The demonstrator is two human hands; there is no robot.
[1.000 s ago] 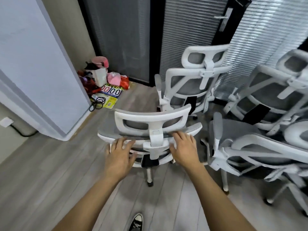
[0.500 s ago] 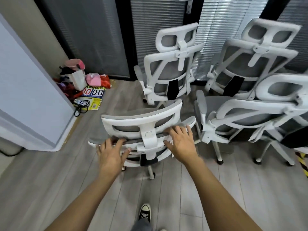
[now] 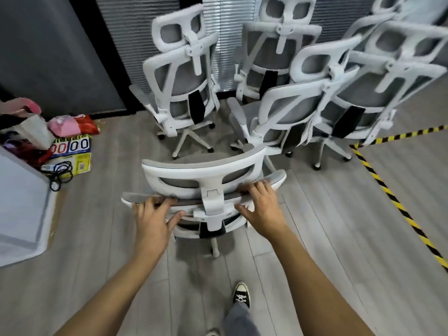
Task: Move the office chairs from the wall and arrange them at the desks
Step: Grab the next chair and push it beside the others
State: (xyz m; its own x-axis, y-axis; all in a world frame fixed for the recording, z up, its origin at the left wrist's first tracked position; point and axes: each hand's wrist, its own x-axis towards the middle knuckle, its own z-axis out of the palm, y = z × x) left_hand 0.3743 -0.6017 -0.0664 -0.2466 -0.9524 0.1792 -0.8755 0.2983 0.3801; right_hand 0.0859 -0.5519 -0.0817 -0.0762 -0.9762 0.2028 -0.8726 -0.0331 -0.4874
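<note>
I have the chair (image 3: 184, 169) by the top rail of its backrest, its back turned to me. My left hand (image 3: 152, 214) is clamped on the rail to the left of the headrest post (image 3: 213, 197), fingers hooked over the top and thumb underneath. My right hand (image 3: 261, 207) grips the rail on the right side the same way.

The chair stands on the floor (image 3: 97, 263) straight ahead of both hands, just in front of the other chairs (image 3: 180, 98) parked along the blinds (image 3: 225, 32). The rail runs left to right across my view, so neither hand is nearer. No desk is in sight. I judge I must draw the chair toward me and swing it round. Its right headrest corner sits close to the neighbouring chair (image 3: 291, 112).
</note>
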